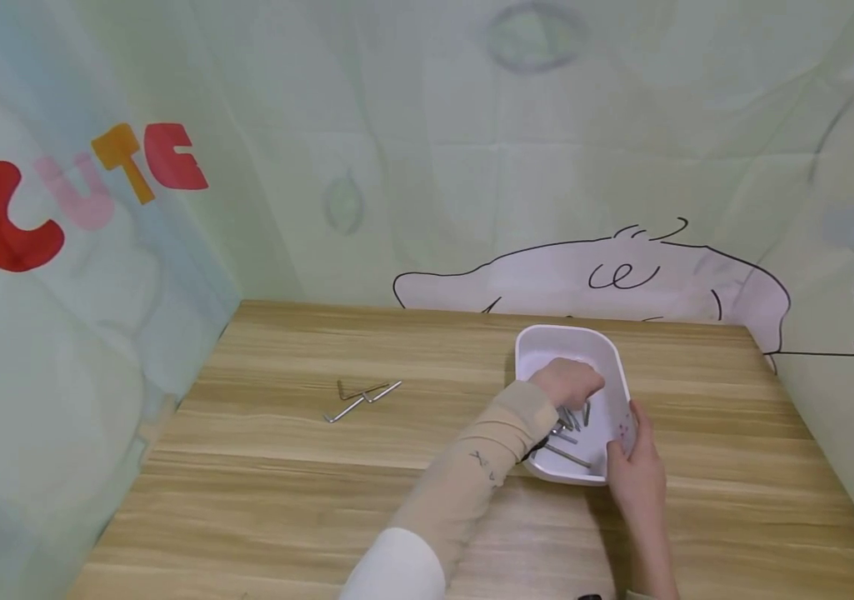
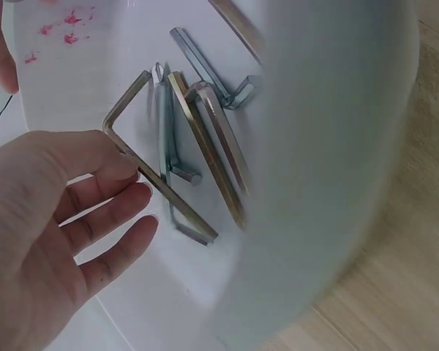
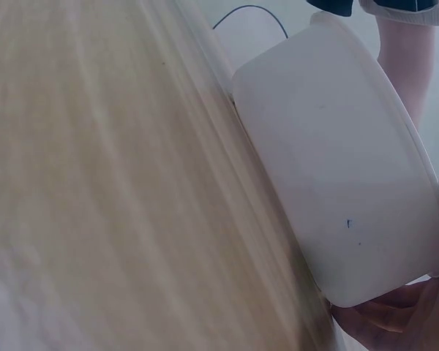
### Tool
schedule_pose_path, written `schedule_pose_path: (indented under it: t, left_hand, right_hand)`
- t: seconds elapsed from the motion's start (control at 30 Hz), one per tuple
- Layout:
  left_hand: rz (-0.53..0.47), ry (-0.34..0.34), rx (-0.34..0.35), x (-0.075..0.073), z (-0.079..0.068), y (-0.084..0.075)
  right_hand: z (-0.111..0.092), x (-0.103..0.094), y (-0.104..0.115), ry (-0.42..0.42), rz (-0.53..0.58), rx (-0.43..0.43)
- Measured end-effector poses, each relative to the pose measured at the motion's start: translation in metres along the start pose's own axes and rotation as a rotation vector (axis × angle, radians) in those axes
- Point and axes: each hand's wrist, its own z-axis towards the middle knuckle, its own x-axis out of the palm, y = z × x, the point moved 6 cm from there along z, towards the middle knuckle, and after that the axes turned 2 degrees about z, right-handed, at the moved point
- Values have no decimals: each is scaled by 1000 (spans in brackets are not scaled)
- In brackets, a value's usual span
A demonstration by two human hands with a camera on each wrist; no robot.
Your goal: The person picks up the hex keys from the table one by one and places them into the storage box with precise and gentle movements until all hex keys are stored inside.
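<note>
My left hand (image 1: pixel 567 382) reaches into a white plastic container (image 1: pixel 610 371). In the left wrist view, its thumb and index finger pinch a bronze-coloured L-shaped hex key (image 2: pixel 177 202), while the other fingers stay loosely bent. Several more hex keys, silver and brassy, lie in the container beside that hand, among them a brassy one (image 2: pixel 208 150) and a silver one (image 2: pixel 201 62). At the container's near right corner, my right hand (image 1: pixel 638 471) grips the wall, thumb on the rim and fingers on the outside.
Three L-shaped hex keys (image 1: pixel 347 408) lie crossed on the wood-grain table (image 1: pixel 262 500), left of the container. Behind the table and along its sides hangs a printed cloth (image 1: pixel 427 167) with cartoon figures and large letters.
</note>
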Motion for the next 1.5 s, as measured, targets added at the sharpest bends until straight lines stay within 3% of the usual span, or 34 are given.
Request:
schedule_pose_path:
  t: [0.53,1.2,1.5]
  left_hand:
    - [-20,-34,25,-11,-4,-5]
    - [-72,-65,17,-17,-23,-10]
    - [-63,-136,31,-13,-36,-11]
  right_hand:
    - [1,0,-2,-11,-2,-4]
    - [2,1,2,-22,-2,-27]
    - [0,0,0,-34,-11,-21]
